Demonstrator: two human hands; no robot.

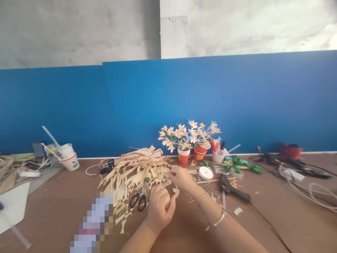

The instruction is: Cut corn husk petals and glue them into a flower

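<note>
My left hand point(161, 207) is curled, thumb against the bent fingers, in front of the pile of dried husk strips point(142, 165). Whatever its fingertips hold is hidden behind the knuckles. Just ahead and to the right, my right hand point(182, 178) has its fingers bent together at the pile's right edge; what they pinch is too small to make out. A small pale husk piece point(176, 191) shows between the hands. Black-handled scissors point(138, 201) lie left of my left hand, their blades pointing toward the pile.
Paper cups point(183, 156) hold husk flowers point(181, 133) against the blue partition point(210, 91). A white spool point(205, 173) and black glue gun point(233, 189) with a trailing cord lie to the right, near green ribbon point(243, 163). A white cup point(70, 162) stands left.
</note>
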